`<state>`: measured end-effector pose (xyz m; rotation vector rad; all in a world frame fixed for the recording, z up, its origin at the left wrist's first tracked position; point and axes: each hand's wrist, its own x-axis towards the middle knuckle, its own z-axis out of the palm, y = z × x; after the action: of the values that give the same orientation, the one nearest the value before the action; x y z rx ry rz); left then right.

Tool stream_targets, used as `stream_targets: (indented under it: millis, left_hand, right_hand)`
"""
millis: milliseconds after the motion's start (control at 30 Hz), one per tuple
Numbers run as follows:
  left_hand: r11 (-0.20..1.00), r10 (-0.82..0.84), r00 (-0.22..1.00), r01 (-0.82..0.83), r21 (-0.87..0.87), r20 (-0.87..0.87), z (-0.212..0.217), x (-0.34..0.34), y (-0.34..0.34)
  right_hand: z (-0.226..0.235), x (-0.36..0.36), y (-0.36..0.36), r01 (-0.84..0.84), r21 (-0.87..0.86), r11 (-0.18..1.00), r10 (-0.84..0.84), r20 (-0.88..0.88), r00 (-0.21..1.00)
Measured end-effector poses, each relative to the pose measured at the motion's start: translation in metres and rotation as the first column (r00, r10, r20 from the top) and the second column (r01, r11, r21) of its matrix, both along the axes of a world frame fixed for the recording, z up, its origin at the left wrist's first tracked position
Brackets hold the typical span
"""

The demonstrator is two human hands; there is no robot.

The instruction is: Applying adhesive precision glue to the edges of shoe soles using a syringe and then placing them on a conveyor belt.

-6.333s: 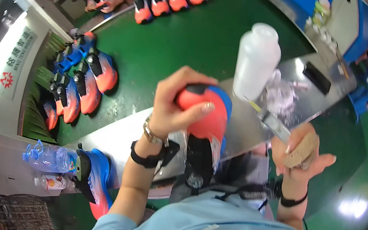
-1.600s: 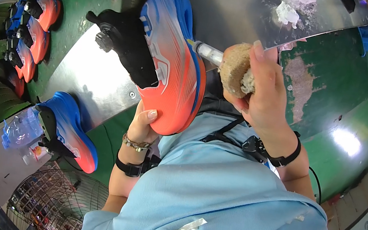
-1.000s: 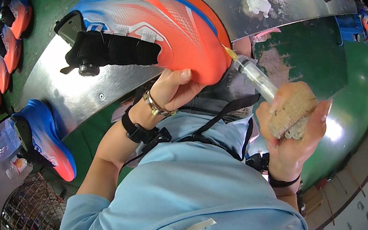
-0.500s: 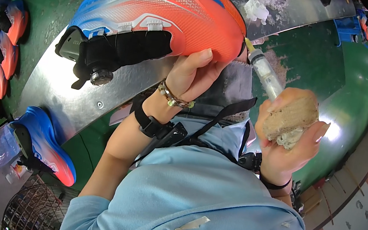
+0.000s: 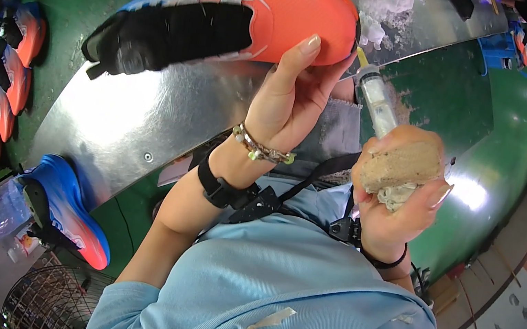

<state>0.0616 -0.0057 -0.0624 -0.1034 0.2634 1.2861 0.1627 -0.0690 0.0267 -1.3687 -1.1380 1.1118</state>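
My left hand (image 5: pixel 296 97) grips an orange and blue sneaker (image 5: pixel 298 20) near its toe, thumb on the upper and fingers underneath. The black collar and tongue with a round dial point to the left. In my right hand (image 5: pixel 403 181) is a syringe (image 5: pixel 379 100) with white contents and a yellow tip, which meets or nearly meets the edge of the toe. A tan, worn pad (image 5: pixel 402 168) is held in the same hand, around the syringe's rear end; some whitish material bulges below it.
A metal table (image 5: pixel 139 116) lies beneath the sneaker. Another blue and orange sneaker (image 5: pixel 64 208) rests at the lower left beside a clear plastic bottle (image 5: pixel 3 210). Several matching shoes (image 5: pixel 14 70) line the far left. White crumpled scraps (image 5: pixel 373 29) lie at the table's far side. A wire basket (image 5: pixel 49 299) stands below.
The sneaker has rolled in my left hand, its dial side turning and its heel end rising slightly. My right hand has shifted a little left with the syringe, which stays by the toe.
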Motion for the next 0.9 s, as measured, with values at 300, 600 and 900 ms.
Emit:
stream_targets:
  millis: [300,600,900]
  left_hand:
    - [0.965,-0.123,0.98,0.081,-0.251,-0.154,0.045,-0.013,0.001]
    - [0.958,-0.126,0.959,0.052,-0.281,-0.255,0.048,-0.015,-0.003]
    - [0.958,-0.163,0.954,0.092,-0.271,-0.253,0.05,-0.022,-0.007]
  right_hand:
    - [-0.021,0.007,-0.007,-0.067,0.227,0.972,0.115,-0.204,0.972]
    - [-0.029,0.005,-0.012,-0.027,0.352,0.936,0.074,-0.122,0.99]
    - [-0.05,0.003,-0.004,-0.366,0.631,0.684,0.113,0.404,0.908]
